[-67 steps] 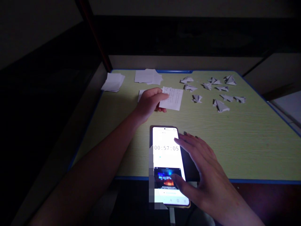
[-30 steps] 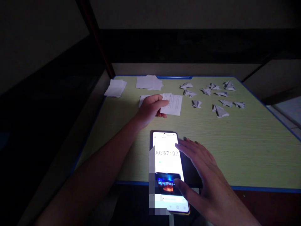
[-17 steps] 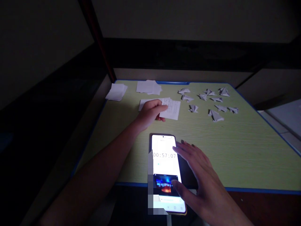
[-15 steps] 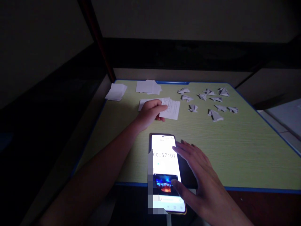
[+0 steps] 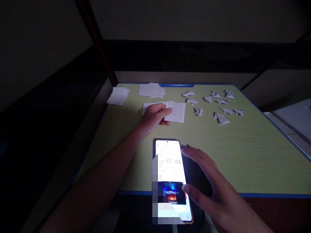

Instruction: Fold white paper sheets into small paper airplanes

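My left hand (image 5: 156, 116) pinches a small sheet of paper (image 5: 178, 113) with lines of writing on it, thumb on top and fingers beneath. Partly behind that hand lies another pale sheet (image 5: 147, 107) on the table. In front of me a lit phone (image 5: 170, 173) shows a timer reading with 57:08 and a dark picture below it; its left side is blurred out by blocks. My right hand (image 5: 209, 181) hovers at the phone's right edge, fingers apart and slightly curled, holding nothing. Whether its fingertips touch the phone I cannot tell.
Several folded paper pieces (image 5: 221, 118) lie scattered on the right of the pale green table (image 5: 255, 161). Stacks of white paper sit at the far left (image 5: 118, 95) and back middle (image 5: 151, 90). Blue edging (image 5: 274, 195) borders the table, with dark walls behind.
My right hand has drawn slightly right, off the phone's screen to its edge. The timer reading went from 57:07 to 57:08. My left hand keeps its hold on the paper.
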Motion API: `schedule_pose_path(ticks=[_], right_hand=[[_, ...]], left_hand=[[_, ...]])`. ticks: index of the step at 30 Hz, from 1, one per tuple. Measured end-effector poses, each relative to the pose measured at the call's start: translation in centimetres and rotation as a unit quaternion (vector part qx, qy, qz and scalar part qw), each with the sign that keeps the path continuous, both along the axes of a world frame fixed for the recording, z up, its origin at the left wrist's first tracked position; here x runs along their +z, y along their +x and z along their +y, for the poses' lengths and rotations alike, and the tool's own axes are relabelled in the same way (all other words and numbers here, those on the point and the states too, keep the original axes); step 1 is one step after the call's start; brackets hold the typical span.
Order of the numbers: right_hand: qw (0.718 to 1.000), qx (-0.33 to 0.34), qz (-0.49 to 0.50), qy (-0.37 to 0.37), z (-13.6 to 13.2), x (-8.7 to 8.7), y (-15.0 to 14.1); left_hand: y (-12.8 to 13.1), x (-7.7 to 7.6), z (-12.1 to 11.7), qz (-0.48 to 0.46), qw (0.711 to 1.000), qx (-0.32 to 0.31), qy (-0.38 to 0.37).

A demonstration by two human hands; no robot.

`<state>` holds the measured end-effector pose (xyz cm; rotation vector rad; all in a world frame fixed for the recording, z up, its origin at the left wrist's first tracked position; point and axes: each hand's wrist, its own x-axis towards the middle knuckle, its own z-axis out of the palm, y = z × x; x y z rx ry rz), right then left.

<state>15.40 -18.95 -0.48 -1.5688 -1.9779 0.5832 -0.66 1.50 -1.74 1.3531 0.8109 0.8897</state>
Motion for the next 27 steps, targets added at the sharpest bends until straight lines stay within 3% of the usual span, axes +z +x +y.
schedule_pose_path(ticks=[2,6,10,13,19,27], right_hand=[[0.996,-0.034,0.076,-0.025,1.1,1.1,0.8],[0.972,-0.112,0.205,0.023,6.5,3.4,1.9],[0.964,-0.096,0.246,0.036,13.4,4.0,1.2],[0.965,-0.081,0.250,0.020,16.7,3.5,0.4],[0.962,-0.069,0.263,0.027,17.3,1.9,0.2],[0.979,-0.052,0.179,0.079,16.6,0.9,0.6]], left_hand=[[0.0,0.0,0.0,-0.001,1.000,0.003,0.001],[0.0,-0.1,0.2,-0.020,1.000,0.024,-0.004],[-0.1,-0.2,0.4,-0.038,0.998,0.054,-0.006],[-0.1,-0.2,0.4,-0.046,0.996,0.070,-0.016],[0.1,0.0,0.2,-0.039,0.997,0.064,-0.017],[-0.1,0.2,0.1,-0.041,0.998,0.047,-0.030]])
